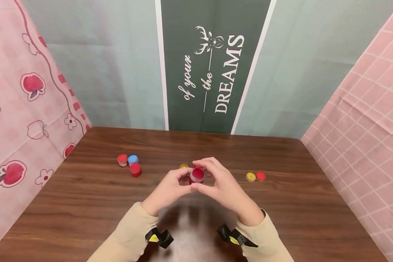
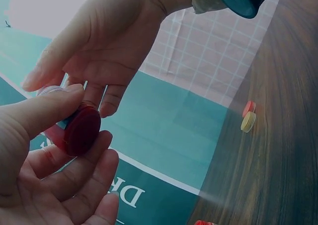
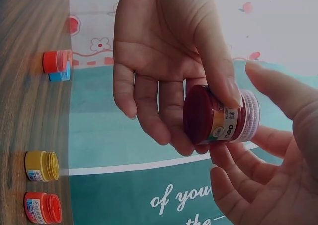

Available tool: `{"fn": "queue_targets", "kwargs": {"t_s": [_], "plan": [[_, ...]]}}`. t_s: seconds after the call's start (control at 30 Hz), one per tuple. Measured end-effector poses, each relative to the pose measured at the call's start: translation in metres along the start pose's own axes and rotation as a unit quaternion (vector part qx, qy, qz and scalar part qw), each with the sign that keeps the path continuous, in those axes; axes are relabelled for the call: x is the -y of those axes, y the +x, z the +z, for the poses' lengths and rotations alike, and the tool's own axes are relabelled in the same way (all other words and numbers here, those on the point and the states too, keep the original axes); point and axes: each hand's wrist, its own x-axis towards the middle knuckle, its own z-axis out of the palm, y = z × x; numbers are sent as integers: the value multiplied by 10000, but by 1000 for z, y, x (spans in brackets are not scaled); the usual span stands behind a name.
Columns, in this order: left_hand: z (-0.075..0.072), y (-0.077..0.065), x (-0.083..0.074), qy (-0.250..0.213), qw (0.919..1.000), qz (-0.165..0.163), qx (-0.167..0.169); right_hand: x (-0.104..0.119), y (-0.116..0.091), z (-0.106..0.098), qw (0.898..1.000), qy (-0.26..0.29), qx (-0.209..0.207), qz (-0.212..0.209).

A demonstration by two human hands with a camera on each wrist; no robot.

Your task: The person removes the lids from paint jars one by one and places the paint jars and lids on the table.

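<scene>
My left hand [image 1: 170, 187] pinches a small dark red paint jar [image 3: 213, 116] between thumb and fingers, above the table. The jar is tilted, its dark red base toward the left palm, and a printed label runs round its side. A whitish ribbed lid [image 3: 250, 116] caps the end facing my right hand [image 1: 227, 187]. The fingers of that hand arch loosely around the lid, and its thumb [image 3: 268, 83] stands slightly apart from the rim in the right wrist view.
Beyond the hands stand an uncovered yellow jar [image 3: 42, 166] and an orange-red jar [image 3: 42, 207]. At the left are two red jars [image 1: 135, 170] and a blue jar [image 1: 133, 159]. A yellow lid [image 1: 250, 177] and a red lid [image 1: 260, 176] lie right on the brown table [image 1: 298, 218].
</scene>
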Motion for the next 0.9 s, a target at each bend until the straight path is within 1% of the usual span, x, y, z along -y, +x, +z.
{"fn": "queue_targets", "kwargs": {"t_s": [0.1,0.33,0.5,0.7,0.9], "plan": [[1,1,0,25,10000,-13,4,0,1,-1,10000,-44,-72,-4],[0,1,1,45,10000,29,-31,-1,0,-1,9992,152,182,-312],[-1,-1,2,129,9999,-5,-1,0,-1,0,9996,196,49,-219],[-1,0,3,89,9999,-31,69,0,0,0,9999,112,-6,-53],[0,0,4,68,9999,-54,74,-1,0,0,9999,92,8,-87]]}}
